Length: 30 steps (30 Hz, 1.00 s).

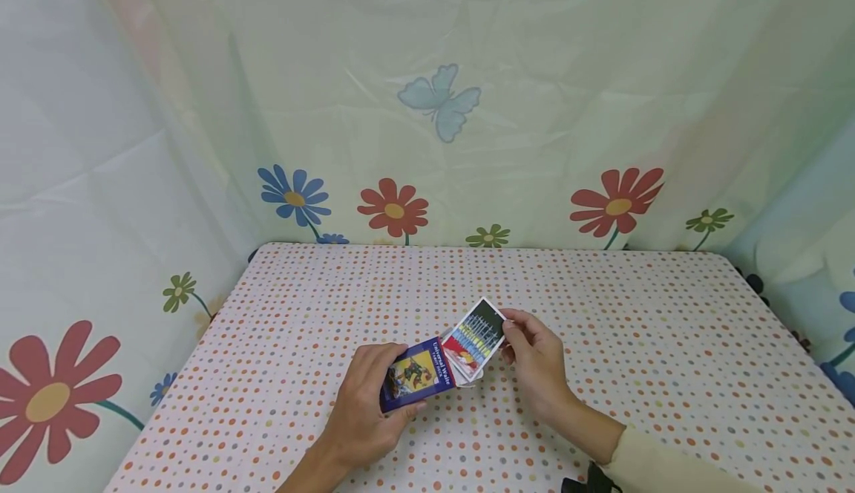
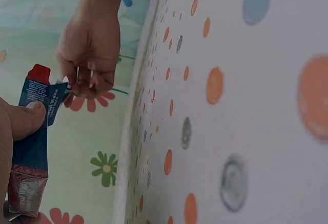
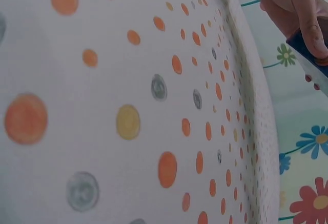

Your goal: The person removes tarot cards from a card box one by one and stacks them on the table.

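Note:
My left hand [image 1: 364, 415] grips a blue tarot card box [image 1: 417, 376] with a yellow picture and "Universal Waite" on its front. The box is tilted, its open end toward the right. At that end is a small fanned stack of cards [image 1: 476, 338], the top one with a black, yellow and red picture. The right hand [image 1: 539, 365] pinches the cards by their far right corner. In the left wrist view, the box's blue flap [image 2: 57, 101] and a red tab [image 2: 39, 74] stand out, and the left thumb [image 2: 28, 119] presses the side. The right wrist view shows only part of the box.
A polka-dot cloth covers the table [image 1: 320, 292]. Behind it hangs a pale curtain [image 1: 534, 107] printed with flowers and a butterfly, with more curtain at both sides. A black object [image 1: 591, 480] shows at the bottom edge by the right sleeve [image 1: 661, 467].

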Available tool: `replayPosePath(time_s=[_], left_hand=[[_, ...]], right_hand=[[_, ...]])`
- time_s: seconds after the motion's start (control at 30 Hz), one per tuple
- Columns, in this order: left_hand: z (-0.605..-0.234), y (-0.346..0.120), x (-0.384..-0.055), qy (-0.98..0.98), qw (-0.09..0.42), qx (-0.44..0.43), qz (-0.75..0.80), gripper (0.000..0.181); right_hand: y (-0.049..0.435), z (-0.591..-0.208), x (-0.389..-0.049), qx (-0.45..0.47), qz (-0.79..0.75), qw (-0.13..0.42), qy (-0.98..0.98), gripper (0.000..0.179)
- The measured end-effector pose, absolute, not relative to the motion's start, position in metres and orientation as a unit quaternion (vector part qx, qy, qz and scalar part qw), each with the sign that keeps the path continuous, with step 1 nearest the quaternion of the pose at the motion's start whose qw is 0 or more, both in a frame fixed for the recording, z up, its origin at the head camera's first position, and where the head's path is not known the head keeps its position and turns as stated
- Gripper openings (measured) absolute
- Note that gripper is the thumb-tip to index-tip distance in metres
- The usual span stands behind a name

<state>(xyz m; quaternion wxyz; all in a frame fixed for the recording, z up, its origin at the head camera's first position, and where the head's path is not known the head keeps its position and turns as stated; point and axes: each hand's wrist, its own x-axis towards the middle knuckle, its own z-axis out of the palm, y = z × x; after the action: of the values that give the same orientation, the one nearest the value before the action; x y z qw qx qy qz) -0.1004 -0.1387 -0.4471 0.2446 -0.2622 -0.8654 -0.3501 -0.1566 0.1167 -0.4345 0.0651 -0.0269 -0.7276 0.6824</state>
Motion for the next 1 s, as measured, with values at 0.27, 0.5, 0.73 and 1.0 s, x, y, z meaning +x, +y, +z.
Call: replayPosePath(time_s=[0.27,0.5,0.73,1.0], left_hand=[[-0.449,-0.139,-0.102,-0.866,0.251,-0.264,-0.343,0.075],[-0.449,-0.14,-0.101,-0.867,0.249,-0.265,-0.341,0.074],[-0.449,-0.139,-0.1,-0.867,0.247,-0.266,-0.343,0.075],[-0.45,-0.14,-0.101,-0.871,0.244,-0.261,-0.338,0.074]], right_hand=[[0.122,-0.437,-0.167,-0.047,0.69,0.058,-0.72,0.023],[0.128,-0.439,-0.179,-0.065,0.691,0.042,-0.719,0.023],[0.135,-0.445,-0.19,-0.063,0.693,0.034,-0.718,0.023],[0.14,-0.446,-0.198,-0.06,0.694,0.046,-0.716,0.024]])
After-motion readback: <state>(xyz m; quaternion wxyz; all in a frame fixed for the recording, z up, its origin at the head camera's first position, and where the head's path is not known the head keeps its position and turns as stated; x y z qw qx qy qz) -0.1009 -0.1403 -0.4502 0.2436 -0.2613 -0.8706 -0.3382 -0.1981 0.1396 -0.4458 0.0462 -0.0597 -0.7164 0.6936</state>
